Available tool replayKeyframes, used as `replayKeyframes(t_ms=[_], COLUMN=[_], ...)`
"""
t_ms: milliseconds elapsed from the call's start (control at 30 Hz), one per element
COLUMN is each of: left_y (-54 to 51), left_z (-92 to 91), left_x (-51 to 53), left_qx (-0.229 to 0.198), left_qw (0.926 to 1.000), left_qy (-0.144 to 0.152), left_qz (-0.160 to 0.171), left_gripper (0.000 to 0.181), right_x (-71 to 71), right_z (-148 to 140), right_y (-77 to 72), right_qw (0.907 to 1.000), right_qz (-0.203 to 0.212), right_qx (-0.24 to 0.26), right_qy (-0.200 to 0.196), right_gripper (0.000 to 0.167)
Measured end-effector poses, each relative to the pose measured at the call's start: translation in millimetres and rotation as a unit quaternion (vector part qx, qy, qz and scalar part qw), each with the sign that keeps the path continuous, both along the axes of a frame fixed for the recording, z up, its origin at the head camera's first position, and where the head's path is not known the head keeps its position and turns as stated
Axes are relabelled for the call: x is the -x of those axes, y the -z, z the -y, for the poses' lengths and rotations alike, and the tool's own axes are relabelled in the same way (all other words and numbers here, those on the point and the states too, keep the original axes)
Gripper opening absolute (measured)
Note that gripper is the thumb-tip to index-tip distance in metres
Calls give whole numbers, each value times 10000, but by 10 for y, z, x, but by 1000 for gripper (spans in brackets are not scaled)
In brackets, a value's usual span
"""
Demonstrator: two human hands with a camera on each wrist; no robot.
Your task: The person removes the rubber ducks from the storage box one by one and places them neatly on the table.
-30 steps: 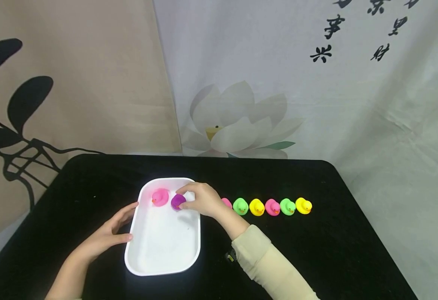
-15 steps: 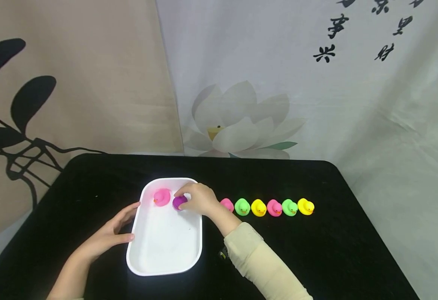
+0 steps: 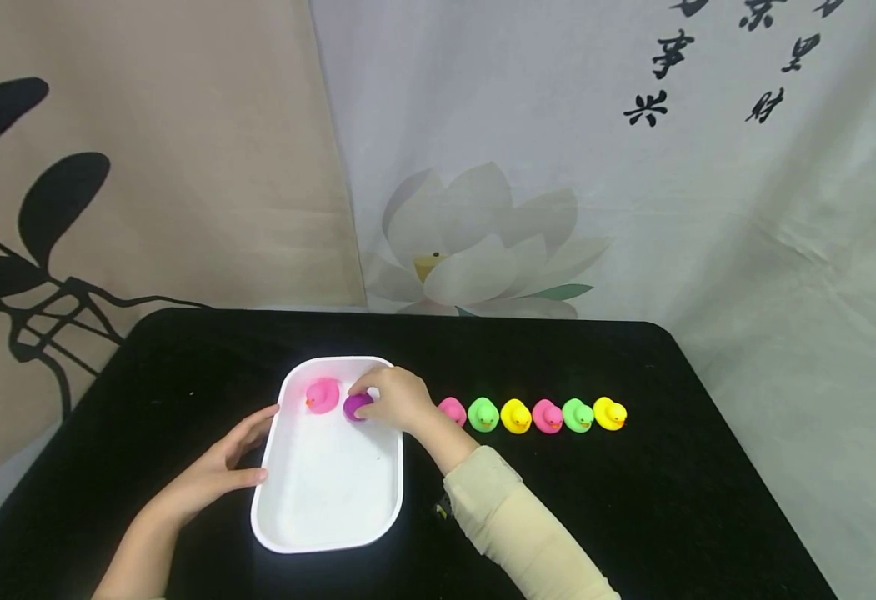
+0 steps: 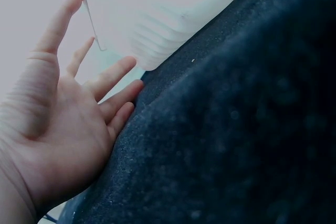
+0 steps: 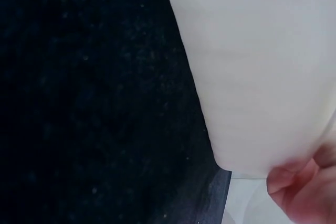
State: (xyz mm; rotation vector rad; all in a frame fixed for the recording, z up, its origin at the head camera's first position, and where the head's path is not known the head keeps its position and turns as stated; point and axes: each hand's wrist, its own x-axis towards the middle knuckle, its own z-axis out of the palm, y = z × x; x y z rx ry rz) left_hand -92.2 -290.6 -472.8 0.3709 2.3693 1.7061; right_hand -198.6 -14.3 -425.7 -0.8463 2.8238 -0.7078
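Note:
A white tray lies on the black table, left of the middle. In it, near the far left corner, sits a pink rubber duck. My right hand reaches over the tray's right rim and pinches a purple rubber duck beside the pink one; fingers hide part of it. At the tray's left side my left hand touches the rim with thumb and fingertips spread apart. The left wrist view shows that palm with extended fingers beside the tray's wall.
Right of the tray runs a row of rubber ducks: a pink duck partly behind my right wrist, then green, yellow, pink, green and a yellow duck at the end. A printed cloth hangs behind the black table.
My right forearm has shifted slightly left, while the hand still pinches the purple rubber duck in about the same place. The left hand and tray look unmoved.

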Motion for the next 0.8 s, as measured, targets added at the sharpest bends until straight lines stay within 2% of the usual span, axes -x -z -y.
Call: replayKeyframes(t_ms=[333,800], left_y=[-5,-4], left_z=[3,-2], left_x=[-5,1], left_qx=[6,62], left_qw=[10000,10000], left_qy=[-26,-30], left_qz=[6,55], left_gripper=[77,77], right_x=[-37,-97], right_z=[-41,-132], right_y=[-54,-169], right_qw=[9980,9952], right_qz=[339,539], right_qx=[528,804], right_qy=[-13,123], right_gripper=[30,29])
